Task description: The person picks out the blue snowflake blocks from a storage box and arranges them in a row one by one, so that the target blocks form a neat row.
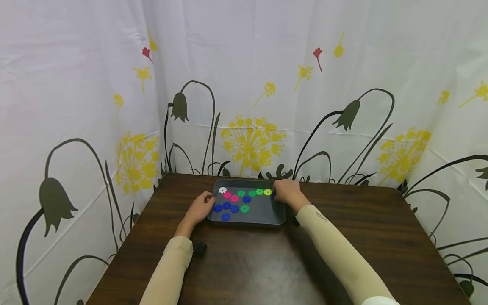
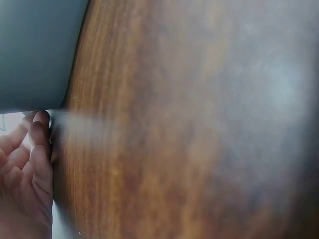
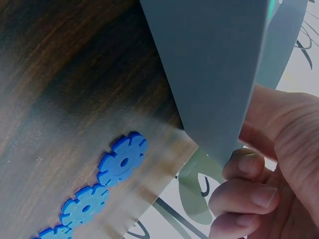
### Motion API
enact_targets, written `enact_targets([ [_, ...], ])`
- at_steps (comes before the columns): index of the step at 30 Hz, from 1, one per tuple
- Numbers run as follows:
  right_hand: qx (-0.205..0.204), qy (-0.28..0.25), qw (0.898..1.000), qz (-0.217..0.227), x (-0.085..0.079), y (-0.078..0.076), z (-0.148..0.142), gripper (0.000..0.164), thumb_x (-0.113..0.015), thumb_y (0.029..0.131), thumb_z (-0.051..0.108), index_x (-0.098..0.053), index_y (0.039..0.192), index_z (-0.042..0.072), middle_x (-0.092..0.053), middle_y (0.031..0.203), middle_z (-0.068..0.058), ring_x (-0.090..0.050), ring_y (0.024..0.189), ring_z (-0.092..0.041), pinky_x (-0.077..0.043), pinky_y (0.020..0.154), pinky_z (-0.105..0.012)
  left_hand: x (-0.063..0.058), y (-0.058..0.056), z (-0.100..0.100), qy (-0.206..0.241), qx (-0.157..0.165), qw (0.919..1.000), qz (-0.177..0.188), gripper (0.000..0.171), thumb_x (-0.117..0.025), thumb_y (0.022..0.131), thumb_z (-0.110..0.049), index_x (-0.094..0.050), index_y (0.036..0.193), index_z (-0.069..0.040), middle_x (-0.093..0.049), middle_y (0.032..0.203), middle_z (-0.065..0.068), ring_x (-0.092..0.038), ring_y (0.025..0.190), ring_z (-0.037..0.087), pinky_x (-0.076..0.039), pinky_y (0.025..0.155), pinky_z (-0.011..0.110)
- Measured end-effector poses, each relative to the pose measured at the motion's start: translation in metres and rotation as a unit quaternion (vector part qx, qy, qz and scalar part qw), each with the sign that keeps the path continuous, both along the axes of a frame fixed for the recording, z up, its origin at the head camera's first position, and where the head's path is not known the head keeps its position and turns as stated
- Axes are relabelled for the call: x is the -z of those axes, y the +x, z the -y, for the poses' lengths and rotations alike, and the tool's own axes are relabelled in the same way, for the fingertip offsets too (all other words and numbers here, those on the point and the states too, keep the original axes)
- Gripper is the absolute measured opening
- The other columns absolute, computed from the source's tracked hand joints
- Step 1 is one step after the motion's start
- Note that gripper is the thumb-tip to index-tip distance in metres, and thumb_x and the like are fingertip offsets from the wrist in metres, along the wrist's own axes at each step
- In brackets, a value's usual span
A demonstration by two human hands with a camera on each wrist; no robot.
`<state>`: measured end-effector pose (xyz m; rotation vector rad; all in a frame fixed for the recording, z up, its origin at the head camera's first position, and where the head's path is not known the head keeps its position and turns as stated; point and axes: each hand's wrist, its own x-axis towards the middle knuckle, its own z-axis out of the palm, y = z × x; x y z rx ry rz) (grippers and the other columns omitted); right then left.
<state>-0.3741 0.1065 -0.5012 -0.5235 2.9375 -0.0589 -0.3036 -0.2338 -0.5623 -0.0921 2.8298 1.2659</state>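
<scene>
A grey rectangular tray (image 1: 264, 213) lies on the dark wooden table. Flat, notched plastic discs are spread over its floor: blue ones (image 1: 225, 217), green ones (image 1: 244, 209), pink ones (image 1: 234, 198), a white one (image 1: 223, 190) and a yellow one (image 1: 268, 192). My left hand (image 1: 200, 208) holds the tray's left side, its fingertips at the wall in the left wrist view. At the far right corner, my right hand (image 1: 288, 191) grips the wall, thumb reaching inside and fingers curled outside. Beside that hand a blue disc (image 1: 273, 194) shows partly.
Several more blue discs (image 3: 123, 160) lie in a row on the table (image 3: 75, 124), outside the tray's right wall. A small dark object (image 1: 199, 249) sits by the left forearm. A white curtain (image 1: 244, 55) with printed flowers hangs behind the table's far edge.
</scene>
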Motion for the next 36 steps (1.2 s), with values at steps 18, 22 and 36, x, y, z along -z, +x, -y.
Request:
enact_targets([
  [18, 0.029, 0.026, 0.999, 0.019, -0.001, -0.002, 0.008, 0.015, -0.078, 0.098, 0.025, -0.068, 0.092, 0.015, -0.065, 0.082, -0.003, -0.065, 0.081, -0.024, -0.055, 0.087, -0.054, -0.002, 0.001, -0.001, 0.000, 0.001, 1.0000, -0.002, 0.045, -0.051, 0.112, -0.033, -0.059, 0.145, -0.002, -0.065, 0.114, 0.014, -0.060, 0.099, 0.027, -0.048, 0.091, 0.045],
  [22, 0.029, 0.030, 0.999, 0.024, -0.001, -0.002, 0.009, 0.014, -0.079, 0.097, 0.025, -0.069, 0.096, 0.014, -0.066, 0.087, -0.004, -0.065, 0.086, -0.027, -0.055, 0.087, -0.054, -0.001, 0.001, -0.001, 0.003, 0.000, 1.0000, -0.001, 0.045, -0.051, 0.112, -0.032, -0.059, 0.144, -0.002, -0.065, 0.115, 0.015, -0.060, 0.099, 0.028, -0.048, 0.091, 0.046],
  [36, 0.014, 0.056, 0.998, 0.027, -0.007, 0.002, 0.013, 0.015, -0.073, 0.100, 0.021, -0.072, 0.114, 0.014, -0.071, 0.101, -0.008, -0.065, 0.090, -0.028, -0.056, 0.085, -0.050, -0.003, 0.002, -0.001, 0.004, -0.002, 1.0000, 0.000, 0.044, -0.051, 0.112, -0.032, -0.059, 0.144, -0.003, -0.065, 0.115, 0.014, -0.060, 0.099, 0.027, -0.047, 0.091, 0.044],
])
